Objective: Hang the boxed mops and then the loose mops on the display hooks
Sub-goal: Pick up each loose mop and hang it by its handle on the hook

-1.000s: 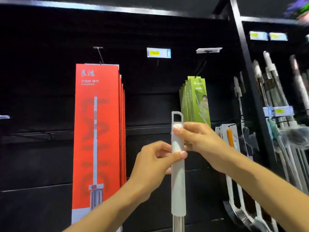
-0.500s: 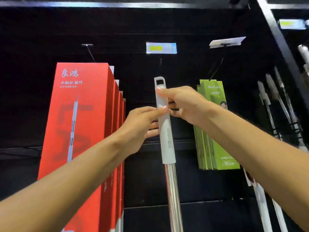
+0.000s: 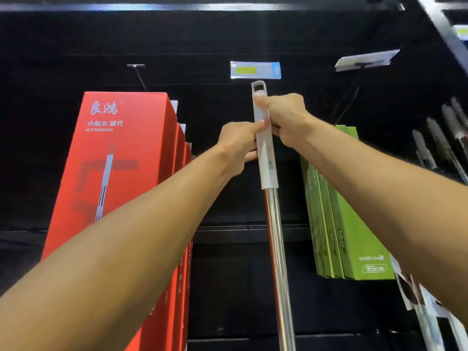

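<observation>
A loose mop [image 3: 268, 173] stands upright in the middle, with a grey plastic grip on a shiny metal pole. Its hanging loop at the top sits just below a blue-and-yellow price tag [image 3: 255, 70]. My right hand [image 3: 286, 117] grips the grey handle near its top, thumb just under the loop. My left hand [image 3: 239, 145] pinches the handle a little lower from the left. The hook behind the tag is hidden. Several red boxed mops [image 3: 121, 173] hang at the left, green boxed mops [image 3: 347, 224] at the right.
The display wall is black slat panel with a shelf rail across the middle. A bare hook [image 3: 138, 74] juts out above the red boxes. Another tag holder [image 3: 364, 60] sits upper right. Several loose mop handles [image 3: 440, 143] hang at the far right.
Both hands have lifted the mop upward, so its loop now sits just under the price tag. My view has tilted up and closer to the wall.
</observation>
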